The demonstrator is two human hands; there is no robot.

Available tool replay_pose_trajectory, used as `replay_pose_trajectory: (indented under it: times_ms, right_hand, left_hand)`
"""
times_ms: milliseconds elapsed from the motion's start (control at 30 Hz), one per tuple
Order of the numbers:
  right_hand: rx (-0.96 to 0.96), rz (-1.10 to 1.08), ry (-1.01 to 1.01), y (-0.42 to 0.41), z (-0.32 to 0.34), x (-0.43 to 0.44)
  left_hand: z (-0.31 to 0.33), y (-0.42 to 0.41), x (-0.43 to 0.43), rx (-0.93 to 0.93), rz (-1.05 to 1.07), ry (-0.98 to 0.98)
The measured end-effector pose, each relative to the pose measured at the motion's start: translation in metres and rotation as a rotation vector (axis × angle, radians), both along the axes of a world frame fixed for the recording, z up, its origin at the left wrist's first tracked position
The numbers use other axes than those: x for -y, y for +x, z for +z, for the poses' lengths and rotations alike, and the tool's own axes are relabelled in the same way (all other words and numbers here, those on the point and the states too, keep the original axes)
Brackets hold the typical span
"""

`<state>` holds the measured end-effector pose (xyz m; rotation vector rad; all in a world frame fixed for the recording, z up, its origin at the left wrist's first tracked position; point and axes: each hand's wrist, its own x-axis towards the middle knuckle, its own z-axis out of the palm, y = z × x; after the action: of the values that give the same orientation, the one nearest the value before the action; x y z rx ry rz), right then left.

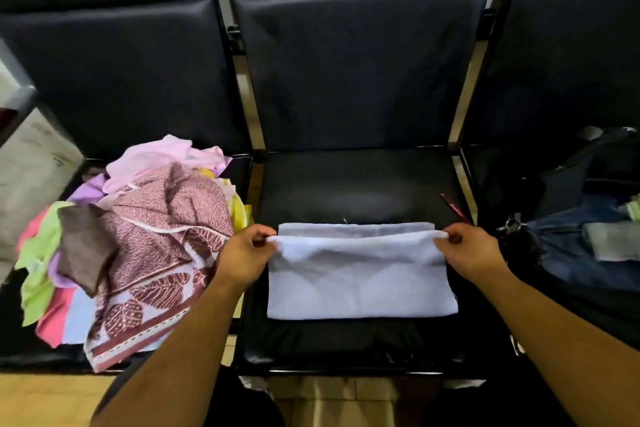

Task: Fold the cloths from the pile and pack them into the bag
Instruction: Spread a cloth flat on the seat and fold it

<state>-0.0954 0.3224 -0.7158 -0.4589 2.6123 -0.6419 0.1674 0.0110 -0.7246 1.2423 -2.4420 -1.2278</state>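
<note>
Bare forearms (166, 350), left hand (244, 255), right hand (472, 250).

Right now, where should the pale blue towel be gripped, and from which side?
Pinch the towel by the end corners of its lifted top edge, one from each side, where the left hand and right hand hold it; the rest lies flat.

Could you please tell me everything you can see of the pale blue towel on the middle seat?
The pale blue towel looks like plain, soft terry cloth. It lies on the black middle seat as a wide rectangle in at least two layers. The far edge of the top layer is lifted: the left hand pinches its left corner and the right hand pinches its right corner, and the edge sags slightly between them. A strip of the lower layer shows beyond it.
</note>
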Motion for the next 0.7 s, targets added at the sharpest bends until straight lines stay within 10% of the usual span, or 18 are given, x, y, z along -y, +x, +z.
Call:
replay_pose_trajectory:
  times_ms: [567,700]
  right_hand:
    - [0.061,-0.176,-0.026,-0.021,-0.036,0.024]
    - [0.073,-0.173,0.023,0.01,-0.045,0.005]
  left_hand:
    - [-0.045,-0.046,0.003,0.049,0.145,-0.125]
    - [-0.049,-0.031,-0.067,0.057,-0.163,-0.189]
